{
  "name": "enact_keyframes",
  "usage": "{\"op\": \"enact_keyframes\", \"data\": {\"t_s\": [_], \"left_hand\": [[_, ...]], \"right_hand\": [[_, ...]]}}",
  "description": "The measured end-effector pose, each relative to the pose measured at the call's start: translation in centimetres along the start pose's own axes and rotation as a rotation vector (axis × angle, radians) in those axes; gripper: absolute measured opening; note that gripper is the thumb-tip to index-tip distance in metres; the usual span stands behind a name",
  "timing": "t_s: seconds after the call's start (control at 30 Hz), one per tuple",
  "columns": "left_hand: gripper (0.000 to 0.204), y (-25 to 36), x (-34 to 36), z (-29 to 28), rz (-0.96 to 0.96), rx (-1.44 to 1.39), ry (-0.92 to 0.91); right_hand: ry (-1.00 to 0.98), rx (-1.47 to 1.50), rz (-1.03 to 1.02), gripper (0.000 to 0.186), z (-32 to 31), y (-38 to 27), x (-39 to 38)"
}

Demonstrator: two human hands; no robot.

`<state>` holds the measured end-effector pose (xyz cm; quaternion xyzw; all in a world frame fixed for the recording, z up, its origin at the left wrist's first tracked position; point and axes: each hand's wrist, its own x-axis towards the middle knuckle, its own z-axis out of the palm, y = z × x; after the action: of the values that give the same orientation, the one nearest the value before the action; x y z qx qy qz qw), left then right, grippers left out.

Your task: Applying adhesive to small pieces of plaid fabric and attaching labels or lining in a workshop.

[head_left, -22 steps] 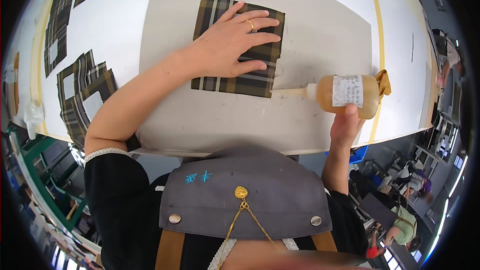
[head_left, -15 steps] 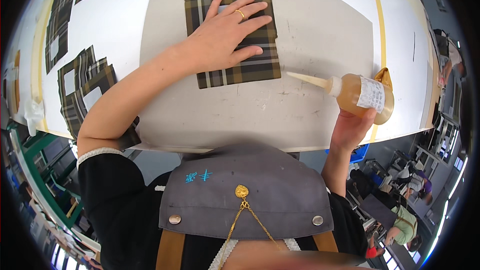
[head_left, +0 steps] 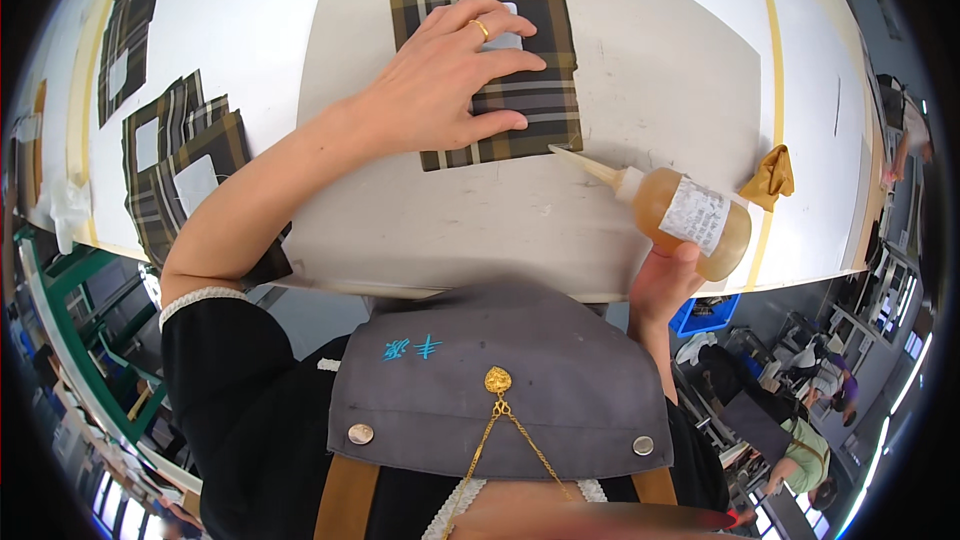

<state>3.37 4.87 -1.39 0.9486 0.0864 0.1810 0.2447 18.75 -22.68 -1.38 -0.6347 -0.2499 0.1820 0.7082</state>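
Note:
A square piece of dark brown and grey plaid fabric (head_left: 540,105) lies on the grey board, a pale patch (head_left: 508,40) partly showing on it. My left hand (head_left: 455,70) rests over its left and middle part, fingers spread, a gold ring on one finger. In my right hand (head_left: 665,275) is a squeeze bottle (head_left: 655,198) of amber liquid, held tilted from below and wrapped by a white label. Its long pale nozzle points left, and the tip is at the fabric's lower right corner; whether it touches, I cannot tell.
Plaid fabric pieces with pale patches (head_left: 195,185) lie stacked at the left, under my left forearm. More pieces (head_left: 128,40) are at the far left. A mustard-coloured scrap (head_left: 770,178) sits right of the bottle. A blue crate (head_left: 705,314) stands below the table's edge. People work at the far right.
My right hand has brought the bottle left and nearer to me, its nozzle tip now at the fabric's corner. The fingers of my left hand have drawn in somewhat, uncovering more of the pale patch.

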Motion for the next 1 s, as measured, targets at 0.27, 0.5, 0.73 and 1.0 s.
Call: {"op": "enact_keyframes", "data": {"t_s": [0.27, 0.5, 0.73, 1.0], "left_hand": [[0.045, -0.7, -0.3, 0.4, 0.02, -0.008, 0.046], [0.046, -1.0, -0.2, 0.8, 0.033, -0.032, 0.077], [0.022, -2.5, 0.1, -1.3, -0.063, -0.108, 0.21], [0.01, -5.5, -0.2, -2.9, -0.207, -0.087, 0.119]], "right_hand": [[-0.077, -0.018, 0.085, 0.077, 3.1, 0.8, -2.1], [-0.202, 0.036, 0.151, 0.08, 7.3, -0.3, -1.3], [-0.215, 0.568, 0.388, 0.06, 8.3, -1.7, 5.7], [-0.424, -0.033, -0.184, 0.076, 9.7, 0.8, 6.9]]}}
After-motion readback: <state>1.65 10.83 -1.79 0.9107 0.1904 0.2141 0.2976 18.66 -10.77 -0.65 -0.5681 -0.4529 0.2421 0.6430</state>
